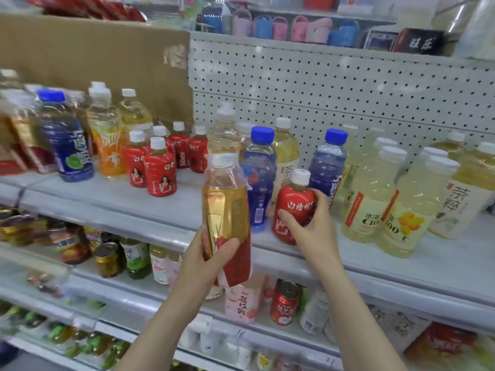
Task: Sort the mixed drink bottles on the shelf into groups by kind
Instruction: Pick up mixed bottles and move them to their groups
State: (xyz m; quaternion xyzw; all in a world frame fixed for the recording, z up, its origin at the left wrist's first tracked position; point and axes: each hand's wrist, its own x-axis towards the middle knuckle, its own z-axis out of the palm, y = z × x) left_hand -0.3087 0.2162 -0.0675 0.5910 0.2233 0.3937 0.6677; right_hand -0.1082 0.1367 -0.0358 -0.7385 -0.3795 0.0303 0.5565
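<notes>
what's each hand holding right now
Left hand: holding the tall amber bottle.
Right hand: fingers curled round the small red bottle.

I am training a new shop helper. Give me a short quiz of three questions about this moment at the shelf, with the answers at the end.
1. True or false: the left hand holds a tall bottle with a gold and red label.
2. What does the right hand grip? A. a blue-capped bottle B. the small red bottle with a white cap C. a can
3. Fill in: the group of matching red bottles stands on the shelf to the ____ of both hands.

Key: 1 true; 2 B; 3 left.
</notes>
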